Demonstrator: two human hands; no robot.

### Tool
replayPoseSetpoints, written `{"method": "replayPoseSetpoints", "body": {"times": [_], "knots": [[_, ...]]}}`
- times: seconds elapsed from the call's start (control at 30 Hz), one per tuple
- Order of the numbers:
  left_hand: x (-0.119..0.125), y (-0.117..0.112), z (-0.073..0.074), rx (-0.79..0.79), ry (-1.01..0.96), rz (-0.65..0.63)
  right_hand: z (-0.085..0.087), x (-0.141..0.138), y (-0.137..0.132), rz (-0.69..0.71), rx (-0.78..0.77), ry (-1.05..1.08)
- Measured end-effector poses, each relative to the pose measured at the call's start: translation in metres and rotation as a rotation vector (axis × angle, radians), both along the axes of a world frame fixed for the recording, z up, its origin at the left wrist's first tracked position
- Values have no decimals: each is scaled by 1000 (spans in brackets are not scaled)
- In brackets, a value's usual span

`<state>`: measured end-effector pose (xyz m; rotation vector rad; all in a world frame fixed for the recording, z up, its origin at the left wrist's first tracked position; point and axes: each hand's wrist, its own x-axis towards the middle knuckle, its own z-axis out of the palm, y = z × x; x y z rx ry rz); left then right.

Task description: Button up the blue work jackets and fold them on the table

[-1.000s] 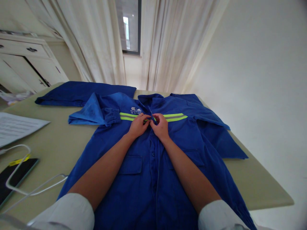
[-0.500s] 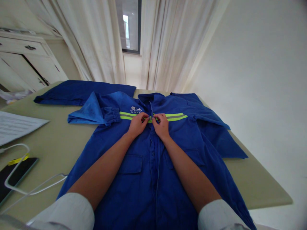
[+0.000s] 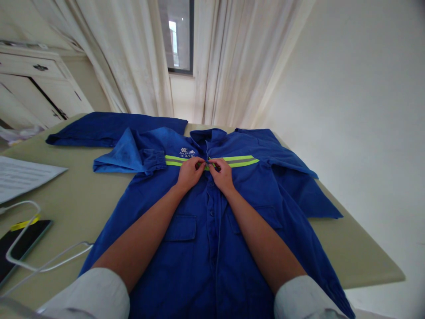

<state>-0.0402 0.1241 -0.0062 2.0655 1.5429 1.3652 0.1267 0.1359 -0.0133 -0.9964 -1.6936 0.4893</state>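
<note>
A blue work jacket (image 3: 206, 239) with a yellow reflective stripe (image 3: 239, 161) lies front-up on the beige table (image 3: 83, 195). My left hand (image 3: 189, 173) and my right hand (image 3: 222, 174) meet at the chest, on the front placket at the level of the stripe. Both hands pinch the placket edges, fingers closed on the fabric. Whether a button sits between the fingertips I cannot make out. The jacket's left sleeve (image 3: 133, 153) is folded across near the logo.
A second blue garment (image 3: 109, 128) lies at the far left of the table. A sheet of paper (image 3: 23, 175), a dark phone (image 3: 20, 243) and a white cable (image 3: 40, 266) lie at the left. White curtains, a cabinet and a wall stand beyond.
My hands have shifted slightly toward the collar and drawn the two stripe ends together at the placket. The view has barely moved.
</note>
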Motion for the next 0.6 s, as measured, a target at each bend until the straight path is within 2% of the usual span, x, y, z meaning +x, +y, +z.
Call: {"method": "replayPoseSetpoints", "body": {"times": [0.3,0.47,0.6], "knots": [[1,-2,2,12,-8,-41,-1,1,1,38,-65,46],[1,-2,1,29,-41,-65,0,2,1,62,-78,5],[2,-3,4,17,-41,-34,8,0,-1,36,-59,-107]]}}
